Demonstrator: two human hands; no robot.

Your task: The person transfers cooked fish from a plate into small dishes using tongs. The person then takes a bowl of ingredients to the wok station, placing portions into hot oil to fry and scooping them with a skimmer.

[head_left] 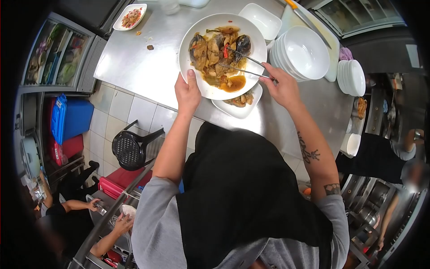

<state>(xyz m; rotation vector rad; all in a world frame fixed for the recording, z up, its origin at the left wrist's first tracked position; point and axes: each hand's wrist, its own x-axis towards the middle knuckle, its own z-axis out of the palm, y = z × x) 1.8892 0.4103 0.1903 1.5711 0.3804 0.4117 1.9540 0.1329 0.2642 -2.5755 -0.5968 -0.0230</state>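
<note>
White and round, the plate (210,92) lies just ahead of both hands, above the steel table. The left hand (188,94) clamps its near left rim, thumb on top and the fingers mostly hidden below. Right of the plate, the right hand (282,85) pinches metal tongs (253,71) between thumb and fingers. The tongs slant leftward and away over the rim, their arms spread, across dark-skinned pieces in sauce (215,51) that lie side by side, long axes pointing roughly away from the body. One tip is at the red chilli (225,50); whether it touches, I cannot tell. The right hand is nearer the chilli; the left is nearer the pieces' left end.

Under the plate's near edge, between the hands, a small white dish (244,111) holds more food, partly hidden. The steel table (152,71) spreads ahead. Stacked bowls (307,54) stand just right of the right hand, with a knife (313,27) beyond. Lower left of the left hand is a black chair (128,149); co-workers (71,233) are on both sides.
</note>
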